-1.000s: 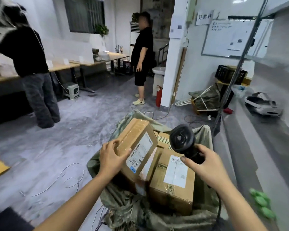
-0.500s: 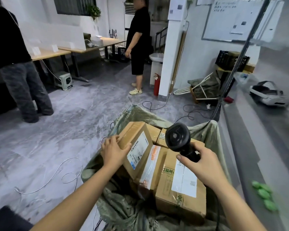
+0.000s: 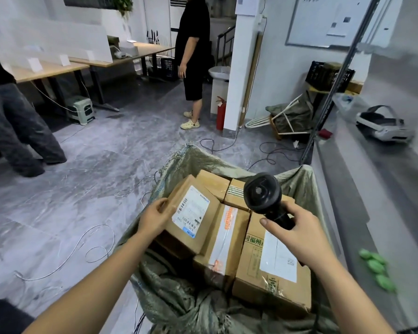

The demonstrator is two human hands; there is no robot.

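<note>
The grey marbled floor [image 3: 94, 177] was strewn with thin cables. On it stood a green woven sack [image 3: 203, 160], its mouth open, packed with cardboard boxes. Both forearms reached forward and down toward it. The left hand [image 3: 155, 218] gripped the left edge of a labelled parcel [image 3: 191, 213], fingers curled over that edge. The parcel sat tilted at the sack's left side, leaning against a box with orange tape [image 3: 227, 237]. The right hand [image 3: 297, 230], well apart to the right, was wrapped round the handle of a black barcode scanner [image 3: 262, 191]. Its thumb stretched along the grip, and the scanner's head was raised above the boxes. A person in black shorts [image 3: 193, 44] stood beside the white pillar [image 3: 241, 68] beyond.
</note>
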